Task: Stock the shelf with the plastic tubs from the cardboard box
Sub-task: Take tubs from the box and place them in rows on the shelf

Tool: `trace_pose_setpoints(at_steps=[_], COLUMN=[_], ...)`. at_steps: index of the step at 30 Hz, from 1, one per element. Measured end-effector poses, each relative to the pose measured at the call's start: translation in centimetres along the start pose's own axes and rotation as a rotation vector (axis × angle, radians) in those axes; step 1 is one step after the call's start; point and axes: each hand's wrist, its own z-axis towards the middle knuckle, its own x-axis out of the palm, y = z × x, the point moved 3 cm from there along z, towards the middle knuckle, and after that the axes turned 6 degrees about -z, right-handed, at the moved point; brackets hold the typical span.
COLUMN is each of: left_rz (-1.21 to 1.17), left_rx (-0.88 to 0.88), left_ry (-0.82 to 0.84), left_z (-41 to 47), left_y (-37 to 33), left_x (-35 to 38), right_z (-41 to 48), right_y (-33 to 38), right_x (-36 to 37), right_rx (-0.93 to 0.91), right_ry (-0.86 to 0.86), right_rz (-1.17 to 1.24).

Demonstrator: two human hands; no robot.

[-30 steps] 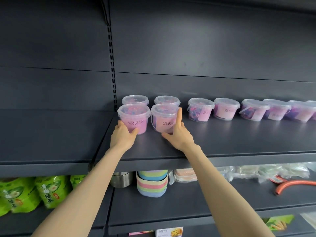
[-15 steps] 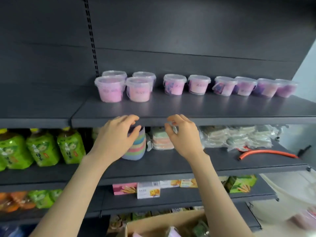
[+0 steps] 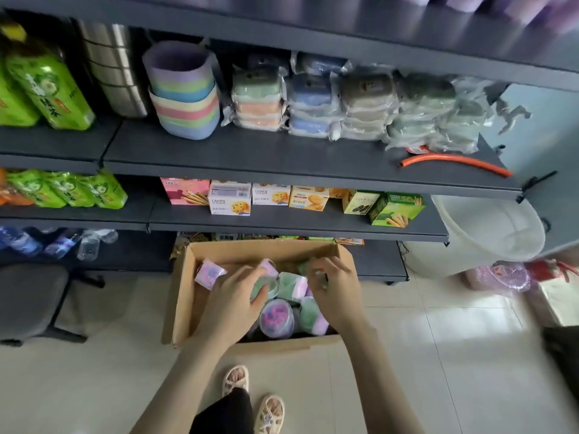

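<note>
A: Tubs, where are they?
B: In the cardboard box [image 3: 181,296] on the floor [image 3: 94,371], against the lowest shelf. 1 pale purple tub [image 3: 209,274] lies at the box's far left corner; the rest pile toward its right side, among them a clear-lidded tub [image 3: 277,317] with purple contents near the front edge.
A: Left hand?
B: The left hand [image 3: 233,300] is down in the box, fingers spread and curled over a green tub [image 3: 264,287]. Whether that grip has closed, I cannot tell.
A: And the right?
B: The right hand [image 3: 336,288] sits by the box's right wall, fingers bent over the pile. Blur hides what it has, so that grip is unclear too.
A: Above?
B: Biscuit boxes [image 3: 230,200] on the shelf [image 3: 282,219] over it.
</note>
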Motion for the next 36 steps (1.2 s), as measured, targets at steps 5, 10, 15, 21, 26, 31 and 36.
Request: trace_pose_setpoints(at_steps=[5,10,15,21,26,31,36], left_rz=[-0.082,-0.115,-0.273,-0.382,-0.427,-0.672,-0.76], left_rx=[-0.147,-0.364,-0.629,-0.939,-1.228,-1.433,-1.356], left_ry=[0.019,0.099,0.195,0.303,0.255,0.185,-0.015], left_z=[1.3,3.1,3.1,0.7,-1.6,-2.4,-3.0], left_y=[3.7,9.2,14.6,19.5,23.0,25.0,24.3], left_x=[3.9,8.7,15.0,23.4,29.9,33.7,31.7], right_z=[2.6,6.0,7.6,7.4,6.7,5.5,5.4], right_y=[-2.9,-5.6,-9.6,-14.5,-18.3,-20.1,-20.1], right_x=[3.5,9.2,15.3,22.9,29.3,33.0,32.6], right_rx=[0.058,0.132,0.226,0.361,0.435,0.41,0.359], right_ry=[0.071,0.214,0.397,0.598,0.791,0.933,0.835], right_rz=[-0.029,0.014,0.004,0.086,0.177,0.242,0.419])
